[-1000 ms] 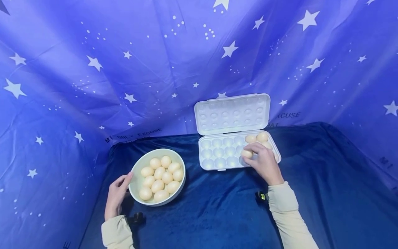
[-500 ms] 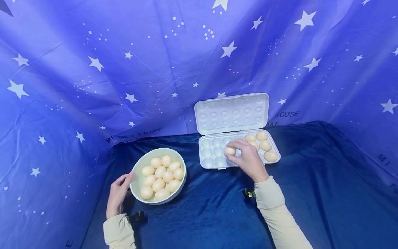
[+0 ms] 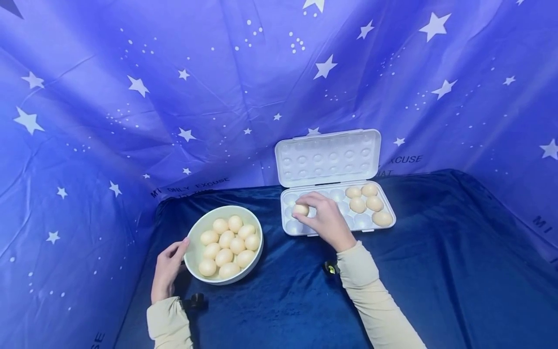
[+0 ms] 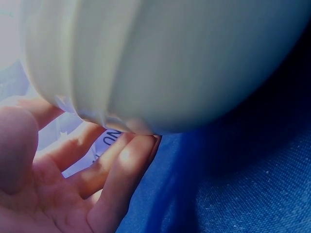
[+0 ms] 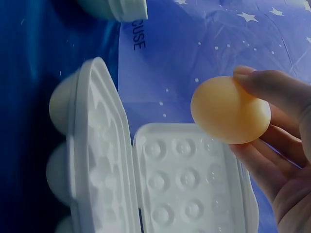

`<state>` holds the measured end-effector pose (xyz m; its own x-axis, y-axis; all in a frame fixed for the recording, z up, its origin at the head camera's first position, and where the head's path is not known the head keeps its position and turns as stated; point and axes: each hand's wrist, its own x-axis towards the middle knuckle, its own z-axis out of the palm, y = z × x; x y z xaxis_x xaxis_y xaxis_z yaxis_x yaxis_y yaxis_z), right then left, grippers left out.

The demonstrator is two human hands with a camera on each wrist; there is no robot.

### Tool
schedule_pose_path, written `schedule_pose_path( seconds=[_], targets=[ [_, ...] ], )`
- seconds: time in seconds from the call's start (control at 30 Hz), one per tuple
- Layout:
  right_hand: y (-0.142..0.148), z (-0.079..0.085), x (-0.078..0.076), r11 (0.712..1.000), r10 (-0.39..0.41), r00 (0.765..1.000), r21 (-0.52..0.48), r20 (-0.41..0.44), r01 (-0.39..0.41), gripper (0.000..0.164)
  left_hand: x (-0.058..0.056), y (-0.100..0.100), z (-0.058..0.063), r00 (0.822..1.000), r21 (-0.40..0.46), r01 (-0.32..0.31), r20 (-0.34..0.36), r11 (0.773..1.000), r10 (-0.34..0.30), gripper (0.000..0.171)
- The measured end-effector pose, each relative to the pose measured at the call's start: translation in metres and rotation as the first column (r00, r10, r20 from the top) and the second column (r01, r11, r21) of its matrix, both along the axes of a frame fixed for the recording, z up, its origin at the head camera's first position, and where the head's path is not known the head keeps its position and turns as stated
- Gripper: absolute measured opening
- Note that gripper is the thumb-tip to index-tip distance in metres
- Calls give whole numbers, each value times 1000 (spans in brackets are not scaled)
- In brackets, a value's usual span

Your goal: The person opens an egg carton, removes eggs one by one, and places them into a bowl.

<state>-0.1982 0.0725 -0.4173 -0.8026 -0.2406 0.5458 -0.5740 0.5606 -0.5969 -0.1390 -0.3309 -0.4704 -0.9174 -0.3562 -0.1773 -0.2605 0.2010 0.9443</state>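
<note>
An egg (image 5: 228, 110) is pinched between the thumb and fingers of my right hand (image 3: 328, 219). It is above the left part of a white egg box (image 3: 285, 231), whose lid (image 3: 327, 157) stands raised at the back. Several eggs (image 3: 366, 198) sit in the box's right end; bare hollows show elsewhere. To the left, a pale green bowl (image 3: 194, 240) holds a pile of eggs (image 3: 226, 247). My left hand (image 3: 167, 266) lies along the bowl's left side, fingertips on its outer wall; the left wrist view shows those fingers (image 4: 129, 160) gently bent against the wall.
Dark blue cloth (image 3: 287, 291) covers the table. A purple-blue curtain (image 3: 244, 97) with white stars surrounds the back and sides, and the box lid stands close in front of it. A strip of cloth separates the bowl from the box.
My right hand has moved left with its egg, from over the box's right part to its left part, uncovering the seated eggs. My left hand stays at the bowl.
</note>
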Motion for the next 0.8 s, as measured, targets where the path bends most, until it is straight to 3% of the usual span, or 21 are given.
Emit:
schedule_pose_path(
  seconds=[0.2, 0.43, 0.8],
  targets=[
    [-20, 0, 2, 999, 9, 999, -42, 45, -8, 26, 1, 1, 4, 1000, 2, 5, 9, 1000, -5, 52],
    [-44, -4, 5, 997, 60, 998, -42, 37, -59, 24, 0, 0, 2, 1000, -9, 0, 13, 1000, 0, 56],
    [-72, -6, 10, 994, 107, 990, -41, 90, -104, 24, 1, 0, 3, 1000, -13, 16, 21, 1000, -16, 56]
  ],
)
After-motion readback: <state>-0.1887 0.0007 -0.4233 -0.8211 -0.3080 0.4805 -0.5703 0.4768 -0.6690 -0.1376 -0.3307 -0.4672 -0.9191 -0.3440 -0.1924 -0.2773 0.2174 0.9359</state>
